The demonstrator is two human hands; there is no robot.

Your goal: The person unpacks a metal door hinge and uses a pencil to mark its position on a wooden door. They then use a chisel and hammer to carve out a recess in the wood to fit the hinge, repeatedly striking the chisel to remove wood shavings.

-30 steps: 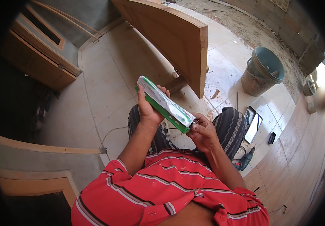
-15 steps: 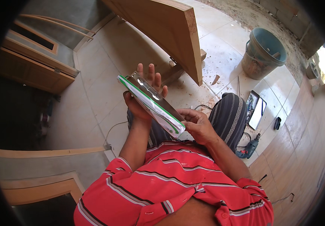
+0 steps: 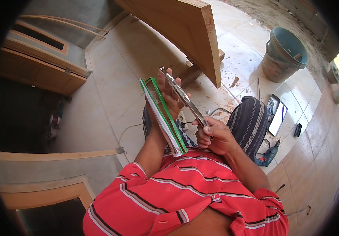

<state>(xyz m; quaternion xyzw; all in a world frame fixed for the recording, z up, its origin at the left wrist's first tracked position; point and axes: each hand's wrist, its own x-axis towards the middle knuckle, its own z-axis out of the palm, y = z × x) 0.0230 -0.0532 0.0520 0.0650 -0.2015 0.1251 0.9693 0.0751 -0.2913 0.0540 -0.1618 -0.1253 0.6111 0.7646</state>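
Note:
A long, slim white and green box rests in my left hand. That hand's palm is behind the box, and its fingertips show past the far end. My right hand grips the near end of a long, narrow, shiny metal plate with raised or cut-out parts along it. The plate is tilted, just right of the box and apart from it along most of its length. Its far end passes in front of my left fingers; whether they touch it, I cannot tell.
Ahead, a wooden door panel stands on edge by wood blocks. On the right are a dirty bucket, an open tool case, a small black object and a power drill. A socket strip with a cable lies near my legs.
The metal plate, before lying along the box, has come away from it to the right in my right hand. The box has turned more upright, showing its green-edged side.

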